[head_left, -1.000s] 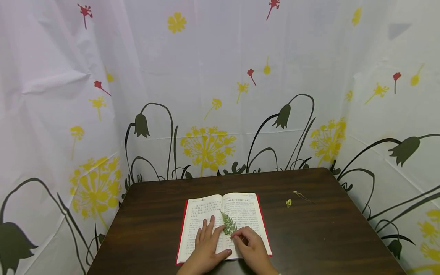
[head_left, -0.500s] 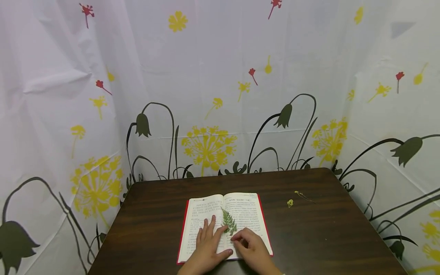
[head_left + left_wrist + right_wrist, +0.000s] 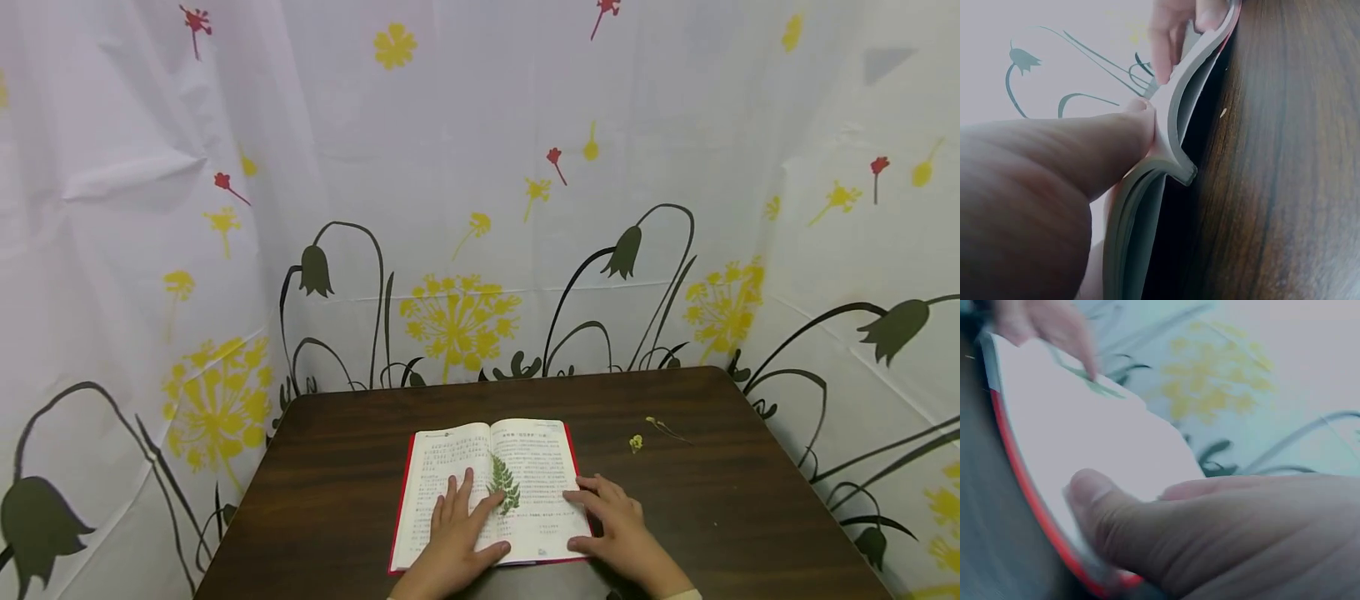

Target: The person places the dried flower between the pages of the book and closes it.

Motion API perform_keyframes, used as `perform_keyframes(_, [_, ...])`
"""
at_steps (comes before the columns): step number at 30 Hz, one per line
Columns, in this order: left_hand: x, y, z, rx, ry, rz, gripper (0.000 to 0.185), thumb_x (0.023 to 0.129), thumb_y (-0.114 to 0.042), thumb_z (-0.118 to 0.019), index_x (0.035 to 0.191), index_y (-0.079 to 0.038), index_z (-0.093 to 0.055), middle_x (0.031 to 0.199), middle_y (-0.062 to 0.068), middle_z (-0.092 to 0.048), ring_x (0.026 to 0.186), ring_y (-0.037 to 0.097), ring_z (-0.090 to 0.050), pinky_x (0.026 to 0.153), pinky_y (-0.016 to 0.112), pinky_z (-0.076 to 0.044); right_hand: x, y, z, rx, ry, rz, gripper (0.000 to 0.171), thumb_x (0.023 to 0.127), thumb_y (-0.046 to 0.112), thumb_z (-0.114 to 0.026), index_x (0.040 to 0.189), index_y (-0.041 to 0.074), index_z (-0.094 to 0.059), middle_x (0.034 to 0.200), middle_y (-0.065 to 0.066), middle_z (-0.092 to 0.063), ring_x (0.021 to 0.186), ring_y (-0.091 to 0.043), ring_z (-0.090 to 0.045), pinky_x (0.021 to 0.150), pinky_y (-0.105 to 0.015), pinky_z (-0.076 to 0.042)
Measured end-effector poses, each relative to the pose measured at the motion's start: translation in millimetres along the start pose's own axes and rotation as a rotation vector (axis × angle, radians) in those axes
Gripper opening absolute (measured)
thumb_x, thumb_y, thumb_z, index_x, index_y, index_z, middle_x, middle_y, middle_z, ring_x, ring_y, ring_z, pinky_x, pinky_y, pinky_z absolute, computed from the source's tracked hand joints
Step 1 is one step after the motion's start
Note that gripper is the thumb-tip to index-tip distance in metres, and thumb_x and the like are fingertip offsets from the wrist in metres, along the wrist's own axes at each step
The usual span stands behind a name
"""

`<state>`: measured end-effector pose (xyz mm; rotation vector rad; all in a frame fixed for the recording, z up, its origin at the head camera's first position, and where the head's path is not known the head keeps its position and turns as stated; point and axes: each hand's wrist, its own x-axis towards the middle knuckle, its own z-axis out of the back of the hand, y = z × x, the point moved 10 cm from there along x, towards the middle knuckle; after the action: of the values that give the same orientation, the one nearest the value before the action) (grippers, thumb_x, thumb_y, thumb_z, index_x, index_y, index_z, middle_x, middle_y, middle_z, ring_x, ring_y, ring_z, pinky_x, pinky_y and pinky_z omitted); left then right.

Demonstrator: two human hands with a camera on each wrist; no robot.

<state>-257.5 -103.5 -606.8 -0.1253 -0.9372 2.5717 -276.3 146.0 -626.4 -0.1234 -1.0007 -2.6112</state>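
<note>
Open book (image 3: 491, 487) with red cover, lying flat near the front middle of a dark wooden table (image 3: 750, 517). Green fern leaf (image 3: 505, 486) resting on the pages just right of the spine, roughly upright along the fold.

Left hand (image 3: 453, 533) spread flat on the left page, fingers straight, pressing the paper down; fingertips just beside the fern's lower left edge, possibly touching it, though not clear enough to tell. Thumb stretched out along the bottom edge of the book toward the right. From the left wrist view, thumb (image 3: 1054, 169) seen lying across the fore-edge of the pages, nothing pinched.

Right hand (image 3: 618, 525) at the right edge of the book, fingers relaxed and resting on the outer margin of the right page, thumb near the lower right corner; apart from the fern, with printed page between them. In the right wrist view, thumb (image 3: 1122, 525) lying over the red cover rim; loose, not clenched.

Small yellow flower (image 3: 636, 442) and a thin dried stem (image 3: 663, 427) on the table, well beyond the right hand.
</note>
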Motion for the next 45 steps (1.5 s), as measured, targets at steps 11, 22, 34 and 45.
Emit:
perform_keyframes(11, [3.2,6.7,1.3,0.02,-0.015,0.003,0.077,0.096,-0.055,-0.077,0.162,-0.026,-0.05,0.179,0.034,-0.011,0.163,0.066,-0.003,0.121,0.088,-0.007,-2,-15,4,0.083,0.112,0.067,0.069,0.083,0.053,-0.091,0.147,0.042,-0.067,0.172,-0.01,-0.048,0.161,-0.051,-0.031,0.104,-0.067,-0.017])
perform_keyframes(22, [1.1,11.3,-5.0,-0.006,0.006,0.033,0.08,0.096,-0.055,-0.078,0.162,-0.019,-0.05,0.18,0.032,-0.009,0.165,0.063,0.0,0.123,0.086,-0.004,-2,-15,3,0.052,0.06,0.007,0.057,0.081,0.052,-0.092,0.136,0.048,-0.074,0.168,-0.006,-0.053,0.16,-0.047,-0.035,0.105,-0.066,-0.019])
perform_keyframes(34, [2.6,7.5,-2.1,-0.005,-0.002,0.022,0.08,0.096,-0.056,-0.077,0.162,-0.019,-0.05,0.18,0.033,-0.009,0.164,0.064,0.0,0.122,0.087,-0.004,3,-20,6,-0.004,-0.027,-0.086,0.036,0.089,0.039,-0.088,0.118,0.057,-0.075,0.16,0.002,-0.061,0.156,-0.039,-0.042,0.106,-0.063,-0.024])
perform_keyframes(45, [3.8,7.2,-4.0,-0.006,0.0,0.026,0.081,0.096,-0.057,-0.076,0.162,-0.019,-0.05,0.18,0.033,-0.009,0.164,0.064,0.0,0.122,0.087,-0.004,1,-20,18,0.13,-0.191,-0.032,0.064,0.093,0.034,-0.088,0.151,0.022,-0.063,0.148,0.001,-0.066,0.139,-0.029,-0.051,0.1,-0.05,-0.026])
